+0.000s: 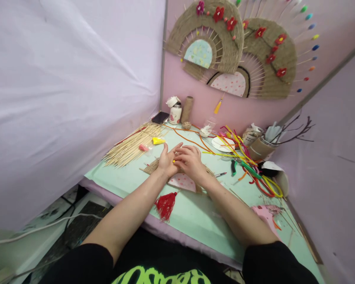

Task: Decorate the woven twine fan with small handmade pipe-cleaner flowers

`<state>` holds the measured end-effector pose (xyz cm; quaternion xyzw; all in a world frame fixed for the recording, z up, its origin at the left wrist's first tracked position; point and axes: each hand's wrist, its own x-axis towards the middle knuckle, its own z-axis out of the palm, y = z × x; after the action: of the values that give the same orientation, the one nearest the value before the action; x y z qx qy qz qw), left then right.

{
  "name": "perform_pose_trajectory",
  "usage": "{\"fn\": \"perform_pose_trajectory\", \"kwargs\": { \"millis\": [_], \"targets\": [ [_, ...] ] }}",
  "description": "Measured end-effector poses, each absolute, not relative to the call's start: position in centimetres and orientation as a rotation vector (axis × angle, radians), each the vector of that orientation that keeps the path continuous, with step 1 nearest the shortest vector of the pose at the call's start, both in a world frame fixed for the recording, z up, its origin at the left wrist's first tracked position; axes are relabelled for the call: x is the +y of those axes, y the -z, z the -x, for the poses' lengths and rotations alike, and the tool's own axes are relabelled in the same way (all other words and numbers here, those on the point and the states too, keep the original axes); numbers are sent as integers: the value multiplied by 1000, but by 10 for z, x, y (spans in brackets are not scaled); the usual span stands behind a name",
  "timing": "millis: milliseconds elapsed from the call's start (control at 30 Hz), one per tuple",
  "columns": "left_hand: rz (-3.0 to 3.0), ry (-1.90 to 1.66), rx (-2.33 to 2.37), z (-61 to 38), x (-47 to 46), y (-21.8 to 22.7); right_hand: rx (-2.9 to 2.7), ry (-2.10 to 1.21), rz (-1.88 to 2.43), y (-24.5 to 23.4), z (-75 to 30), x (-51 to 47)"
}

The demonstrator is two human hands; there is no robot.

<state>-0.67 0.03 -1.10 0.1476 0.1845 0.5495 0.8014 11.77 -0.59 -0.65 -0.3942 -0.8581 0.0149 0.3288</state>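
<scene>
My left hand [167,161] is palm up, thumb raised and fingers stretched out. My right hand [191,161] lies over it with bent fingers. A tiny yellow ball [174,161], like soft clay, shows at the right fingertips against the left palm. Below my hands lies a twine-wrapped fan [152,167] of sticks, partly hidden, with a pink dotted half-round centre [182,181]. A red tassel [166,206] rests in front of it. Beyond my left hand are a packet of yellow clay [158,141] and a pinkish-red lump [143,148] in clear wrap.
Thin sticks [133,144] lie at left. Tangled pipe cleaners [254,169], green-handled pliers [250,169] and a pink glue gun [266,215] are at right. A phone [160,117], jar [175,112] and twine spool [187,109] stand behind. Finished fans [269,51] hang on the wall.
</scene>
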Motion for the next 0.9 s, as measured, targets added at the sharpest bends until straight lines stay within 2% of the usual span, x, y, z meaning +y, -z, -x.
{"fn": "perform_pose_trajectory", "kwargs": {
  "millis": [200, 467, 900],
  "targets": [
    [-356, -1202, 402, 10, 1, 11, -2195, -37, 1017, 2, -124, -2],
    [-633, -1677, 950, 6, 10, 21, -2086, 7, 1334, 4, -154, 24],
    [-969, -1608, 1166, 2, 20, 42, -2297, 121, 1406, 28, -147, 32]
  ]
}}
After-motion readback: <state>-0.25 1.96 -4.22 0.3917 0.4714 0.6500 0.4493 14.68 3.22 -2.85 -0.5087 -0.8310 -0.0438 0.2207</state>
